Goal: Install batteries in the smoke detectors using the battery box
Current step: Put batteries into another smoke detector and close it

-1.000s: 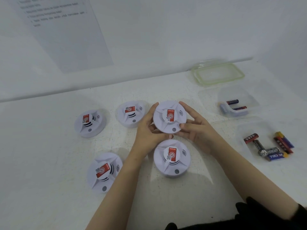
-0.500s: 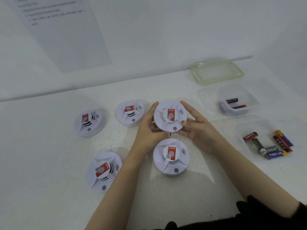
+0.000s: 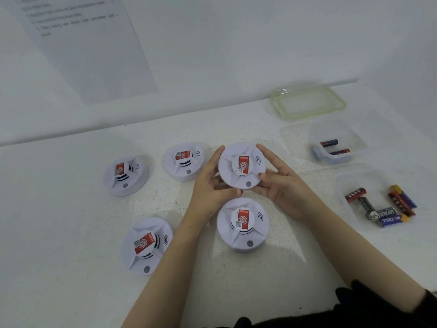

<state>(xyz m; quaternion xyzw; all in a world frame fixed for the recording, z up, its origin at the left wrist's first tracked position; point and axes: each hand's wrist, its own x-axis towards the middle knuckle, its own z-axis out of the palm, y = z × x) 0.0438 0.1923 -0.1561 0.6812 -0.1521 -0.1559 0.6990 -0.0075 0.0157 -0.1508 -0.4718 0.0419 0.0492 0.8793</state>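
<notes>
While four others sit on the table (image 3: 71,233), our left hand (image 3: 209,188) and right hand (image 3: 282,185) cup one smoke detector (image 3: 241,165), fingers curled around its rim in a closed grip.

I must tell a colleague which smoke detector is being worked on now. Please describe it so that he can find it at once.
On the white table there are five round white detectors with red labels. Look at the middle of the group, just left of the clear box holding two batteries. The detector you want is the only one held between the left hand and right hand; the other four lie untouched.
</notes>
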